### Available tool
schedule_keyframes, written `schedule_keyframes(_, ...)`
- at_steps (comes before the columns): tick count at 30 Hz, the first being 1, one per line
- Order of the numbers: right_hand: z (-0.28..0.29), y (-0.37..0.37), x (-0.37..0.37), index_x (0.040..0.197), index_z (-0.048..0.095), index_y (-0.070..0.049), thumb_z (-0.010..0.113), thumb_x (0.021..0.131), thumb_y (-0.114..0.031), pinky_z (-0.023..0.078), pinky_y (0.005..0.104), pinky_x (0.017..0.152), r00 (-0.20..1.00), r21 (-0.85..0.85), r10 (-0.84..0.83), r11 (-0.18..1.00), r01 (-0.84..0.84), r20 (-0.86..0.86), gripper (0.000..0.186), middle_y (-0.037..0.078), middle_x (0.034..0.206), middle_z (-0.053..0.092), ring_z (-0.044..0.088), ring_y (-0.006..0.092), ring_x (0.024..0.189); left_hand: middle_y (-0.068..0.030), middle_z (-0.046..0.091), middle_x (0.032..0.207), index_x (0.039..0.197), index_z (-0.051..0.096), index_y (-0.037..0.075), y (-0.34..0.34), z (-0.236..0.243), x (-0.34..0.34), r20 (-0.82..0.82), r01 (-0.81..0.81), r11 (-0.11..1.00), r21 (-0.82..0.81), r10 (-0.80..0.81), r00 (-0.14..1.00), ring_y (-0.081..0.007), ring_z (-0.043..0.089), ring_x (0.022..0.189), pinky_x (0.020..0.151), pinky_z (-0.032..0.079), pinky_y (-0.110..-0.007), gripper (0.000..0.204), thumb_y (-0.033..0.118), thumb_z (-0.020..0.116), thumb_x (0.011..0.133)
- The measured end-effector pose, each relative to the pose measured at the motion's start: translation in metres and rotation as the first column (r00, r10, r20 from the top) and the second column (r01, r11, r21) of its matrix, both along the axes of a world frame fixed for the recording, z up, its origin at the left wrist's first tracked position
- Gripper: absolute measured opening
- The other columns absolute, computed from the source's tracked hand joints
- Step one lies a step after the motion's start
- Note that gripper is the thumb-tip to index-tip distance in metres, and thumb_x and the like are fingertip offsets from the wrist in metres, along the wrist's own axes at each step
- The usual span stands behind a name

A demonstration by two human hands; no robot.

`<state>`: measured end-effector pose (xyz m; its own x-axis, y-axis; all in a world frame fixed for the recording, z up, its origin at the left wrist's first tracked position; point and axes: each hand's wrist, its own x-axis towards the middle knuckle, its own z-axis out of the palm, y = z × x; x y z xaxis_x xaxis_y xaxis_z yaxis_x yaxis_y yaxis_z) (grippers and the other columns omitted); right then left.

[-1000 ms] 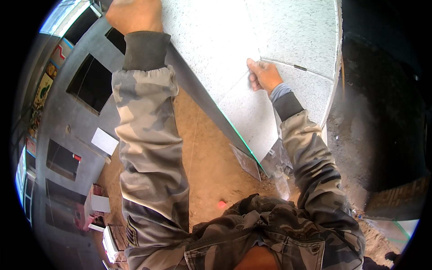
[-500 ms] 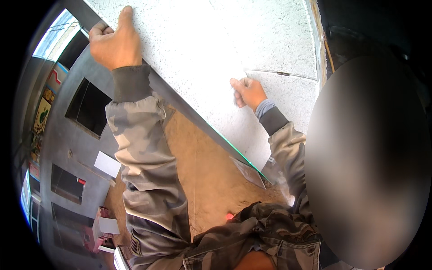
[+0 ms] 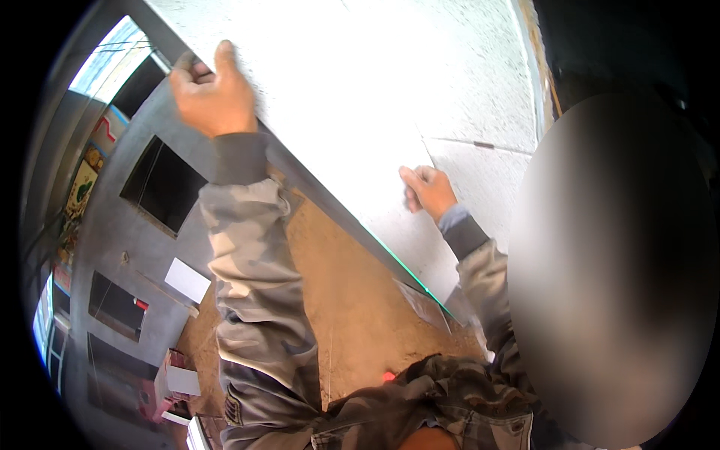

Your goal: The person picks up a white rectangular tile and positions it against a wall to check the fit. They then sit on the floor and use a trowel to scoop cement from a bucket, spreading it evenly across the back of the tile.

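Note:
A white speckled panel (image 3: 337, 97) fills the upper middle, its long slanting edge bordered by a dark strip. At its upper left edge is my left hand (image 3: 217, 94), thumb laid against the white face and fingers curled at the border. Lower down, in front of the panel, my right hand (image 3: 431, 191) is closed, thumb and fingers pressed together. Whatever it pinches, if anything, is too small to make out. Just above this hand, a thin seam (image 3: 450, 140) crosses the panel, with a small dark piece (image 3: 484, 145) in it.
A green light line (image 3: 397, 256) runs along the panel's lower edge. Brown ground (image 3: 352, 322) lies below. On the left stands a grey wall (image 3: 135, 247) with dark openings, a white sheet (image 3: 187, 280) and a reddish box (image 3: 174, 379). A blurred oval covers the right.
The whole view has shifted, so panel and hands appear lower and further right. My right hand has moved slightly down from the seam; my left hand keeps its place at the edge.

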<state>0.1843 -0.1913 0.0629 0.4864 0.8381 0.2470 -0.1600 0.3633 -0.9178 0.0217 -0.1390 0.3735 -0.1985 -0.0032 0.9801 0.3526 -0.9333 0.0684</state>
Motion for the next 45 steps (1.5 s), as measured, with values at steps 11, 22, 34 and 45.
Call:
schedule_keyframes(11, -0.014, -0.019, -0.034, 0.07, 0.051, -0.006, 0.067, 0.096, -0.03, 0.039, 0.0281, 0.04, 0.995, 0.076, 0.015, 0.997, -0.007, -0.098, 0.039, 0.004, 0.054, 0.055, 0.051, 0.0122, 0.043, -0.0016, 0.055, 0.084, 0.119, 0.06, -0.008, -0.017, 0.0, -0.018, 0.025, 0.078, 0.997, 0.01, -0.078, 0.997, -0.007, 0.049, 0.071, 0.065, 0.046, -0.023, 0.039, 0.013, 0.071, 0.088)
schedule_keyframes(22, -0.075, -0.055, -0.053, 0.071, 0.049, -0.006, 0.067, 0.096, -0.026, 0.039, 0.0267, 0.038, 0.993, 0.034, 0.011, 0.999, -0.007, -0.118, 0.037, 0.005, 0.054, 0.055, 0.051, 0.0119, 0.04, 0.0014, 0.055, 0.08, 0.121, 0.06, -0.01, -0.016, 0.0, -0.019, 0.015, 0.142, 0.988, -0.06, -0.141, 0.99, -0.0042, 0.047, 0.069, 0.062, 0.043, -0.021, 0.04, 0.011, 0.07, 0.089)
schedule_keyframes(34, -0.132, -0.073, -0.061, 0.075, 0.051, -0.003, 0.068, 0.095, -0.028, 0.041, 0.0284, 0.036, 0.983, -0.122, 0.008, 0.992, -0.031, -0.184, 0.036, 0.006, 0.054, 0.056, 0.053, 0.0143, 0.039, 0.0004, 0.054, 0.079, 0.117, 0.065, -0.009, -0.02, 0.002, -0.019, 0.019, 0.085, 0.996, 0.013, -0.085, 0.996, -0.0058, 0.047, 0.069, 0.061, 0.043, -0.023, 0.036, 0.013, 0.07, 0.089)
schedule_keyframes(45, -0.159, -0.075, -0.063, 0.079, 0.053, -0.003, 0.067, 0.094, -0.026, 0.045, 0.0308, 0.036, 0.972, -0.182, 0.014, 0.982, -0.057, -0.233, 0.031, 0.008, 0.056, 0.057, 0.053, 0.017, 0.039, -0.004, 0.049, 0.075, 0.111, 0.068, -0.005, -0.018, 0.003, -0.019, 0.05, 0.098, 0.994, 0.049, -0.101, 0.994, -0.0108, 0.047, 0.062, 0.055, 0.041, -0.026, 0.029, 0.007, 0.073, 0.085)
